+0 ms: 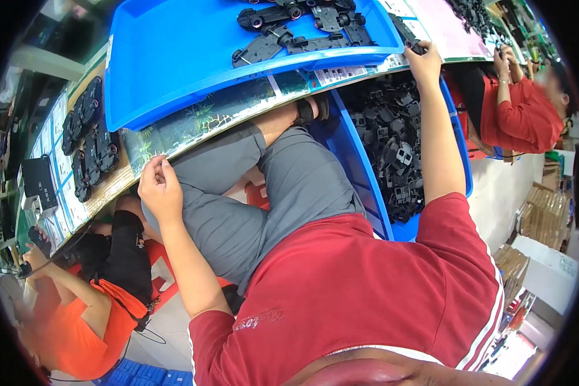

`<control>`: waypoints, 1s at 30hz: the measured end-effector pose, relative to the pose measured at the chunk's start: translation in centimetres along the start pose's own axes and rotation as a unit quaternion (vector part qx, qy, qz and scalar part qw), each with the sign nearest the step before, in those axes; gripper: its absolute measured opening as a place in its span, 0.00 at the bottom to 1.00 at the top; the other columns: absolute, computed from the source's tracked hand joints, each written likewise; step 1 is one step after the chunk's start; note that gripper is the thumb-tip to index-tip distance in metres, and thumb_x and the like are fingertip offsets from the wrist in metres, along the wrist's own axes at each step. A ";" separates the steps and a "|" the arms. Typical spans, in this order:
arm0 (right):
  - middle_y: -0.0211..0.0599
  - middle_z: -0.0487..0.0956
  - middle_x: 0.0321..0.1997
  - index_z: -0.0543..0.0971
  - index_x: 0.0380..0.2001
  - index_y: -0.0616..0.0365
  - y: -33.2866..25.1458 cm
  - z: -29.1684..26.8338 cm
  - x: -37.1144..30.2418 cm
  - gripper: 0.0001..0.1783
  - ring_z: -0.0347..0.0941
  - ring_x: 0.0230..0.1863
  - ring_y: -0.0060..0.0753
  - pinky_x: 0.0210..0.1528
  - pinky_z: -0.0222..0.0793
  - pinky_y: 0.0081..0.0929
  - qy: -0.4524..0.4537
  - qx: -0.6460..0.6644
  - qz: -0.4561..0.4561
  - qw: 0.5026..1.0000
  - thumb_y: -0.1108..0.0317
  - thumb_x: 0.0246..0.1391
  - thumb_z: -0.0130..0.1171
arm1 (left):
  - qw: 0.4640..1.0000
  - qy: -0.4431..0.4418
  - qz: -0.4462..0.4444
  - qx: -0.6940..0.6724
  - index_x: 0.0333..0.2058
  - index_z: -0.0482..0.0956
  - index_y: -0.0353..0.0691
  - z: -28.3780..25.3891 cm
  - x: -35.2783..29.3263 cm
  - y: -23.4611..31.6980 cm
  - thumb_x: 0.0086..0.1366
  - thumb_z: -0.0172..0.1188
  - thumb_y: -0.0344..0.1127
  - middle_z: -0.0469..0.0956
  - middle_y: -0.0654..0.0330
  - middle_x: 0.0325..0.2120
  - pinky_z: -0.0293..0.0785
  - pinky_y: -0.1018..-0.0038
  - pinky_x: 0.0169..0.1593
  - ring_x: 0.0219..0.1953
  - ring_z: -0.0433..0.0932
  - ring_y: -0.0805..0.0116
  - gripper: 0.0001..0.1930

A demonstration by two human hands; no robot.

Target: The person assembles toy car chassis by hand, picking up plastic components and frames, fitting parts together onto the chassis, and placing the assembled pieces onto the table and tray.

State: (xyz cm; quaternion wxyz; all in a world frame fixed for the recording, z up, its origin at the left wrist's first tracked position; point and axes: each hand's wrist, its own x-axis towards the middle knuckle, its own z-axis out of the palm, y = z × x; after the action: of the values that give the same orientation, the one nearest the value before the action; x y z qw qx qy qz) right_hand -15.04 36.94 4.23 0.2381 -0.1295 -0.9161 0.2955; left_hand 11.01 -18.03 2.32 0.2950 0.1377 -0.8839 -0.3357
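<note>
My left hand (pixel 161 192) is at the table's front edge, below the blue tray. Its thumb and fingertips are pressed together, and anything between them is too small to make out. Reaching out past the tray's right end, my right hand (pixel 424 64) has its fingers closed on the near end of a black toy car chassis (pixel 402 31). The shallow blue tray (pixel 174 58) carries several black toy car chassis (pixel 264 46) in its right part, some with wheels showing. Bare blue floor shows in its left part.
Beside my right leg, a deep blue bin (pixel 367 170) holds a heap of small black plastic parts (pixel 399 141). More black toy cars (pixel 93 138) lie on the table to the left. Co-workers sit on both sides, one in orange (pixel 83 334), one in red (pixel 527 119).
</note>
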 end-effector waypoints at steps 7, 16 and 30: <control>0.58 0.80 0.52 0.79 0.51 0.67 -0.1 1.9 1.1 0.34 0.75 0.57 0.56 0.62 0.69 0.43 0.020 -0.059 -0.099 0.993 0.52 0.47 0.74 | 1.000 -0.012 -0.004 0.020 0.37 0.83 0.32 0.0 0.1 -0.2 0.65 0.60 0.25 0.73 0.64 0.19 0.61 0.78 0.24 0.19 0.65 0.78 0.05; 0.49 0.78 0.53 0.79 0.53 0.58 -1.8 4.5 1.2 0.34 0.75 0.55 0.54 0.58 0.70 0.46 0.089 -0.082 -0.078 0.990 0.43 0.52 0.69 | 0.996 0.033 0.035 0.077 0.35 0.83 0.32 -0.9 1.1 0.2 0.66 0.61 0.29 0.77 0.57 0.19 0.68 0.70 0.25 0.18 0.73 0.66 0.06; 0.48 0.75 0.53 0.77 0.53 0.57 -2.0 3.3 -0.5 0.26 0.71 0.57 0.55 0.60 0.67 0.46 0.105 -0.082 -0.056 0.990 0.56 0.54 0.66 | 0.998 0.027 0.010 0.051 0.33 0.82 0.33 0.3 0.8 1.5 0.61 0.62 0.27 0.73 0.56 0.18 0.69 0.68 0.27 0.19 0.72 0.63 0.04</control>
State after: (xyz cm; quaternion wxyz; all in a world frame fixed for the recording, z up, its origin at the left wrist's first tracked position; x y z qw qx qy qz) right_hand -16.53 33.61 2.86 0.3379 -0.1273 -0.9129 0.1906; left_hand 10.17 -17.17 3.50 0.3148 0.1527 -0.8929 -0.2834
